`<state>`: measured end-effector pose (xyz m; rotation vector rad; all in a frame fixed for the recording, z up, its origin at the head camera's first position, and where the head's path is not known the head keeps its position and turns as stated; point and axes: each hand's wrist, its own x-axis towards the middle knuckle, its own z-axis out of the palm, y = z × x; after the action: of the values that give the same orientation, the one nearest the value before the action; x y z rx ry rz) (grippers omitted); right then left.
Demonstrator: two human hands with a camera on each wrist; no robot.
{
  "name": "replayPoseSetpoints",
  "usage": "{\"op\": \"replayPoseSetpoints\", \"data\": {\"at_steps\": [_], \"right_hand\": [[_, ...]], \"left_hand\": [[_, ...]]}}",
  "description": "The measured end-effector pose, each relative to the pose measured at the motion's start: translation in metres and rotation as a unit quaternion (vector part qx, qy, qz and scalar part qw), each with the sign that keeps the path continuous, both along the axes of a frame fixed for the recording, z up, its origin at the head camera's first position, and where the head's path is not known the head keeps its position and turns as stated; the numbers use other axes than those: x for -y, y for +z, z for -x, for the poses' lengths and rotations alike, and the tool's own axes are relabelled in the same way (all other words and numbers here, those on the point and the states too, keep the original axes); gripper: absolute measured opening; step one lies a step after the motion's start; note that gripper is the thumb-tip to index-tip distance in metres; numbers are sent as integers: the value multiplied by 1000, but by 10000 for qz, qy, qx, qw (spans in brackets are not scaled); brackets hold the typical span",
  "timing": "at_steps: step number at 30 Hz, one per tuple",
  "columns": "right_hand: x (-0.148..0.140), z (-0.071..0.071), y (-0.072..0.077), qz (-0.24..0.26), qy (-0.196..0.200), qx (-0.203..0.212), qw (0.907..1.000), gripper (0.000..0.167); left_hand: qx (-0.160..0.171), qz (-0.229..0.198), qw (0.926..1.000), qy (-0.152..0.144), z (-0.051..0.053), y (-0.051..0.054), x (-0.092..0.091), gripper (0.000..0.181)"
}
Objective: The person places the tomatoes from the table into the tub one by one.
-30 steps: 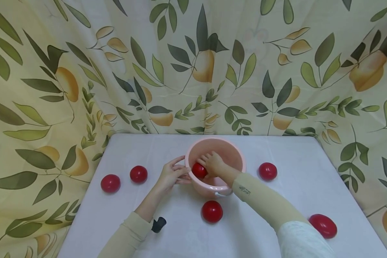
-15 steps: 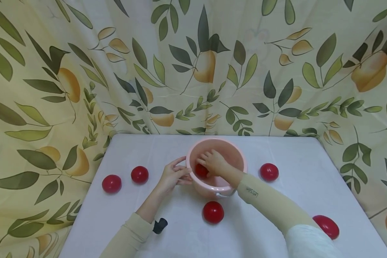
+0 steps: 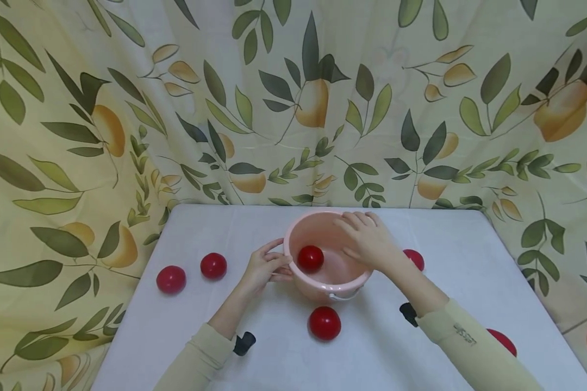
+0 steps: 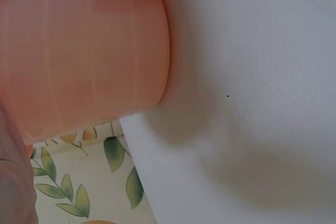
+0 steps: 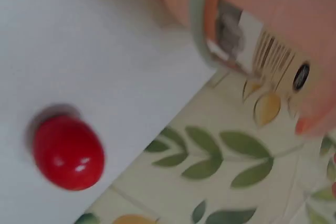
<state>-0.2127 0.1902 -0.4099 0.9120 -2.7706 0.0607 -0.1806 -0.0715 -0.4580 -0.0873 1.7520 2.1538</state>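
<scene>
A pink bucket (image 3: 318,293) stands upright on the white table, with one red ball (image 3: 310,259) inside it. My left hand (image 3: 264,267) holds the bucket's left rim, thumb on top and fingers along the outer wall. Over the right part of the bucket's mouth is my right hand (image 3: 369,241), fingers extended and no ball in it. In the left wrist view the bucket's wall (image 4: 84,51) fills the upper left. The right wrist view shows the bucket's label (image 5: 273,59) and handle (image 5: 200,19), with a red ball (image 5: 69,152) on the table.
Two red balls (image 3: 171,279) (image 3: 213,266) lie left of the bucket and another red ball (image 3: 325,323) in front of it. On the right, my right arm partly covers two more (image 3: 414,259) (image 3: 503,342). A patterned curtain (image 3: 283,108) hangs behind the table.
My right hand has left the red ball in the bucket, rising and moving right to the rim. The left hand still holds the bucket.
</scene>
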Motion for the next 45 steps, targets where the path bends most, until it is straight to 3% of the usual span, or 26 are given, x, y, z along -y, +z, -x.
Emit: {"op": "replayPoseSetpoints", "data": {"at_steps": [3, 6, 12, 16, 21, 24, 29, 32, 35, 45], "right_hand": [[-32, -17, 4, 238, -675, -54, 9974, 61], [-62, -35, 2, 500, -1400, -38, 9889, 63], [-126, -78, -18, 1107, -2688, 227, 9565, 73], [-172, -110, -38, 1225, -3498, 560, 9271, 81], [-213, -147, -67, 981, -4347, 1199, 8871, 96], [-228, -165, -86, 773, -4843, 1685, 8550, 105], [-235, -181, -109, 576, -5528, 2522, 7922, 115], [-236, -185, -117, 558, -5734, 2743, 7700, 118], [-237, -187, -125, 542, -5776, 2852, 7629, 120], [-237, -190, -143, 638, -5583, 2806, 7781, 119]], "left_hand": [[5, -33, 10000, -20, 0, -1, -1, 58], [25, -10, 10000, -12, 0, -1, -1, 58], [72, 26, 10000, 23, -1, -1, -1, 57], [35, 56, 10000, -6, -1, 0, -2, 57], [19, 58, 10000, -8, -2, 0, -2, 56], [7, 63, 10000, 0, -2, 0, -2, 57], [-19, 114, 9999, 3, -1, -1, -2, 58], [-38, 125, 9999, 16, -1, -1, -2, 58], [-59, 135, 9999, 24, -1, -2, -2, 58], [3, 265, 9996, 51, -1, -1, -2, 58]]}}
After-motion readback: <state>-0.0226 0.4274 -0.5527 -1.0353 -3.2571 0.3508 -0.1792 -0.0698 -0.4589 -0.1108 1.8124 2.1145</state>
